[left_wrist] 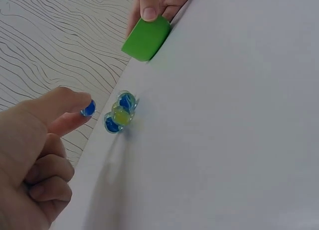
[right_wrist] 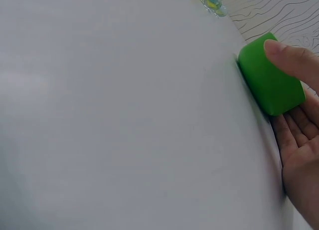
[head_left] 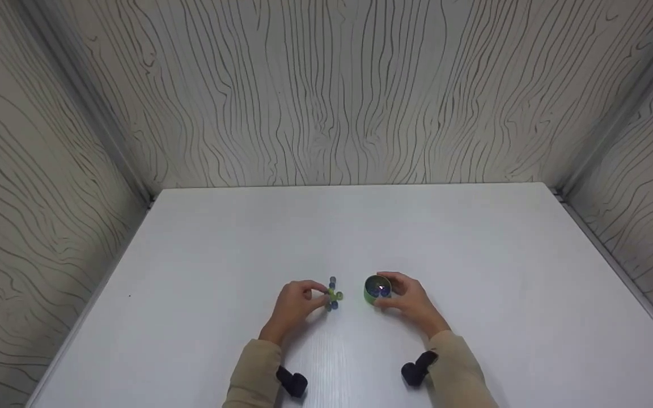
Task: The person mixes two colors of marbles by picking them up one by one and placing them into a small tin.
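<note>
My left hand (head_left: 296,306) pinches a blue glass marble (left_wrist: 88,109) between thumb and forefinger; its other fingers are curled in. Just beyond those fingertips, several clear marbles (left_wrist: 122,115) with blue and yellow-green swirls sit close together on the table. In the head view the group of marbles (head_left: 335,296) forms a short, uneven line beside the left fingertips. To the right of it my right hand (head_left: 411,299) grips a small green cup (right_wrist: 271,75), thumb on one side and fingers on the other. The cup stands on the table, with blue marbles (head_left: 382,291) visible inside.
The white table (head_left: 326,226) carries the marbles and cup near its middle. Wood-grain patterned panels (head_left: 326,96) rise behind it and at both sides. A dark device is strapped to each wrist over beige sleeves (head_left: 255,368).
</note>
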Tool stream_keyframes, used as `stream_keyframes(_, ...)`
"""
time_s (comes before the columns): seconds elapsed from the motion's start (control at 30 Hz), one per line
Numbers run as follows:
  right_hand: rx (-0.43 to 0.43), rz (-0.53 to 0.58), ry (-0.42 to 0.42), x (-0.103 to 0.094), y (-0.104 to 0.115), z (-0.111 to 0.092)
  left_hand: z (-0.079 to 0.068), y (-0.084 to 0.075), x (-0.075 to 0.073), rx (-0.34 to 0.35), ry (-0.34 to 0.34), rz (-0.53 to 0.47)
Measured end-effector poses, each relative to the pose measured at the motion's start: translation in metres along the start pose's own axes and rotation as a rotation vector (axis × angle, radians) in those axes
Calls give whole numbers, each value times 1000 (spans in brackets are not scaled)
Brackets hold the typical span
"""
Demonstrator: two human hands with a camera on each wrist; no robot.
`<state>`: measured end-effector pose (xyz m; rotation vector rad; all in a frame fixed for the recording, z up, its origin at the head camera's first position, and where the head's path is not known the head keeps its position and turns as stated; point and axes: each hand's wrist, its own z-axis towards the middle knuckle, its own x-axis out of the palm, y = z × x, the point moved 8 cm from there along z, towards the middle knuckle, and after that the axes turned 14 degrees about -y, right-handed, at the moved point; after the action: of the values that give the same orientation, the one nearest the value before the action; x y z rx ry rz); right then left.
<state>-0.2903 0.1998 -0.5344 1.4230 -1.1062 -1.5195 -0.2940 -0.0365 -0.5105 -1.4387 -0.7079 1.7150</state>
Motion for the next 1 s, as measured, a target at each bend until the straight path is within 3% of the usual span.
stream_keyframes(0.5,15,-10,-21,0,1,-1,2,-19,13,0,33,-11)
stream_keyframes(1.0,29,13,5,-1,2,-1,5,-26,17,23,25,-22)
